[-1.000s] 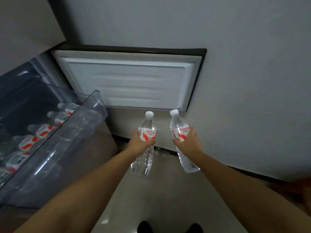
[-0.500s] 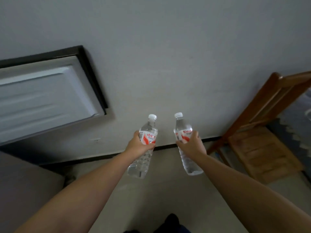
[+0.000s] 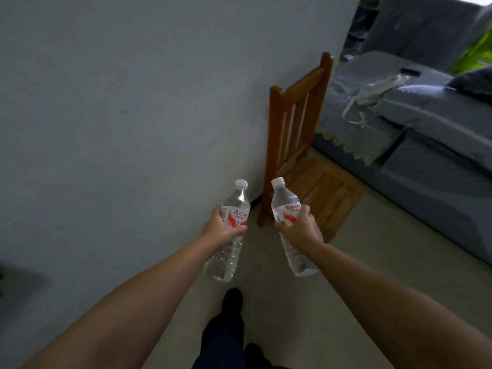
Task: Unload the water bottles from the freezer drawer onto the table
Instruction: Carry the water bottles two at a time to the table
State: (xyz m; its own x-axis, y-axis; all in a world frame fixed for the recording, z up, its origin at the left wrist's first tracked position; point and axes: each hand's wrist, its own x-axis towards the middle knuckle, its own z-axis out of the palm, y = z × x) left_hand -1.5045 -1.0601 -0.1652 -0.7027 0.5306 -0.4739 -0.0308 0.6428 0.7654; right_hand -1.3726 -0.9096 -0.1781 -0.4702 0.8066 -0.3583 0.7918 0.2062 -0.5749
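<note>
Two clear water bottles sit in the middle of the frame, one in each hand. The left bottle (image 3: 231,230) has a white cap and a red and white label, and the left hand (image 3: 219,231) is wrapped tight around its middle. The right bottle (image 3: 288,227) looks the same, and the right hand (image 3: 300,230) is wrapped around its label too. Both bottles tip a little, caps up and away, and they are near each other but not touching.

Just past them, a wooden chair (image 3: 300,145) stands against the gray wall (image 3: 133,102). A blue-gray sofa (image 3: 426,123) fills the upper right. One dark shoe (image 3: 233,302) shows on the pale floor (image 3: 372,262) at the bottom. No table or freezer shows here.

The job now looks like carrying. Cold bottles may be wet and slippery, so hold on firmly, keep them apart, walk steadily around the chair, and find the table before letting go.
</note>
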